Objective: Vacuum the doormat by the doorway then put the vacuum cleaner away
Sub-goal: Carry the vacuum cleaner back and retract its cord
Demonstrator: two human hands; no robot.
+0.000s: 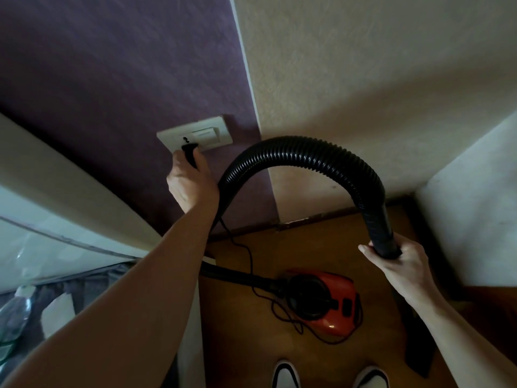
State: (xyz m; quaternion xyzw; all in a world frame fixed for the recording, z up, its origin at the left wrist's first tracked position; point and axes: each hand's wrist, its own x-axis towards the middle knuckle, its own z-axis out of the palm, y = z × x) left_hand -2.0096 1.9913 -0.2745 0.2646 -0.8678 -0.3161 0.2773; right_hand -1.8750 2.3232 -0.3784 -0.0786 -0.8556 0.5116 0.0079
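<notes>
A red and black vacuum cleaner point(324, 301) sits on the wooden floor in front of my feet. Its black ribbed hose point(302, 152) arches up over the middle of the view. My right hand point(397, 261) grips the hose's smooth end at the right. My left hand point(190, 183) reaches to the purple wall and grips the black plug point(190, 152) at the white socket plate point(195, 134). The thin black cord point(249, 264) runs from the plug down to the vacuum and lies in loops beside it. No doormat shows.
A cream door frame point(70, 186) runs along the left, with bags and a plastic bottle point(14, 317) on the floor below it. A white wall corner point(475, 205) stands at the right. A dark nozzle point(419, 351) hangs below my right arm. My white shoes point(285, 373) show at the bottom.
</notes>
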